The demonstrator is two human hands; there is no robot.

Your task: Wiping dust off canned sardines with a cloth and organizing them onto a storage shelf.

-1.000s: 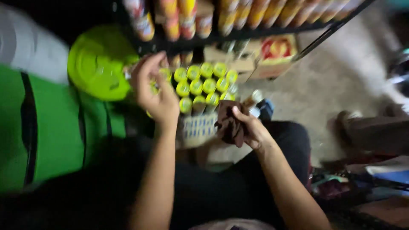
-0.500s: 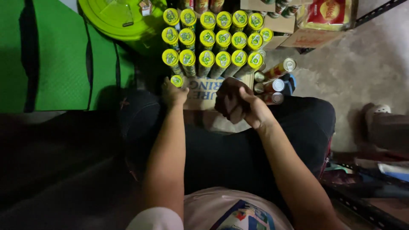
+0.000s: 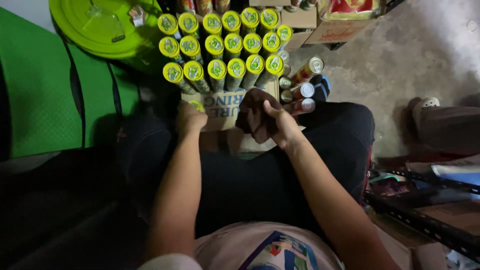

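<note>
I sit on the floor with a cardboard box [image 3: 222, 107] between my knees. Several tall cans with yellow-green lids [image 3: 225, 47] stand packed in rows in it. My left hand [image 3: 190, 119] is closed around one such can at the box's near left corner; only a bit of its lid shows. My right hand [image 3: 277, 125] holds a dark brown cloth [image 3: 255, 117] bunched against the box's near right side.
A round lime-green lid [image 3: 100, 27] and a green mat [image 3: 40, 95] lie to the left. Loose cans [image 3: 302, 90] lie on their sides right of the box. More cartons [image 3: 325, 25] sit behind. A dark metal shelf rail [image 3: 425, 220] runs at lower right; concrete floor [image 3: 400, 55] beyond.
The view has tilted down toward my lap. My left hand came down from the can rows to the box's near corner with a can. My right hand kept the cloth.
</note>
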